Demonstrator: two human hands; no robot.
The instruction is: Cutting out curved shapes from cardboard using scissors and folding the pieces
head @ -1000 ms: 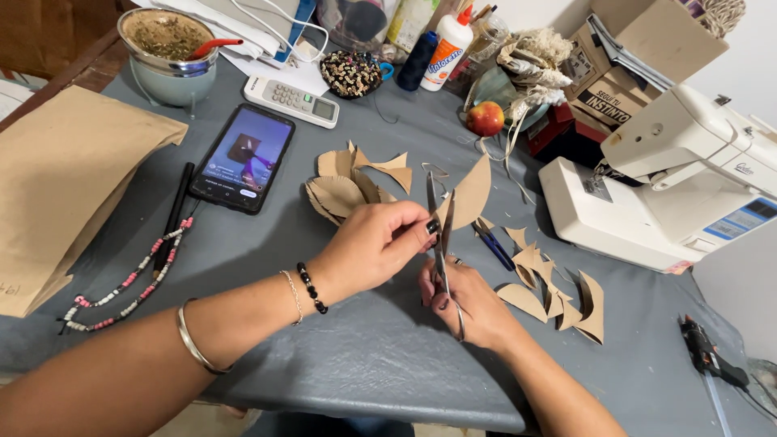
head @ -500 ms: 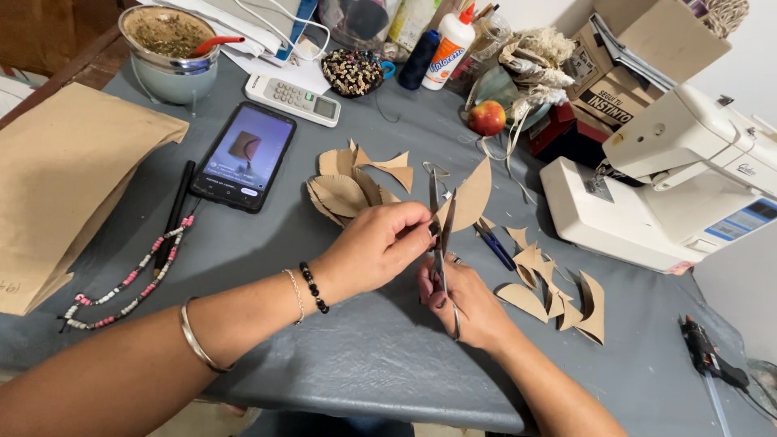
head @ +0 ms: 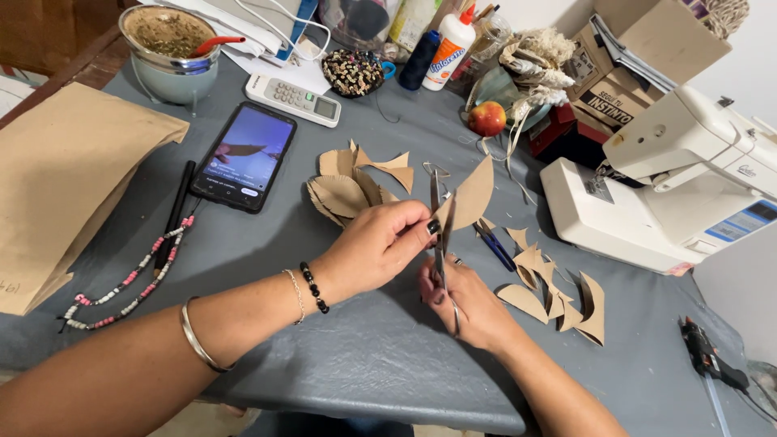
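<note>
Grey table (head: 380,356): the work surface, filling most of the view. White sewing machine (head: 672,186): at 3 o'clock from your hands, well apart from them. Brown paper bag (head: 65,178): lies flat at 9 o'clock, at the table's left edge. Phone (head: 244,156): at 10 o'clock, screen lit, with a bead string (head: 129,279) below it. Pile of cut brown paper leaves (head: 348,190): at 11 o'clock, just beside your left hand; a second scatter of paper scraps (head: 558,295) lies at 4 o'clock. Your left hand (head: 376,247): closed in a pinch on the lower edge of a leaf-shaped paper piece (head: 472,193), which stands up above the table at 1 o'clock from the hand. Your right hand (head: 469,299): curled round the handles of the scissors (head: 441,231) (blades pointing up, toward 12 o'clock), their blades at the paper piece's left edge. Whether the blades are parted cannot be told.
</note>
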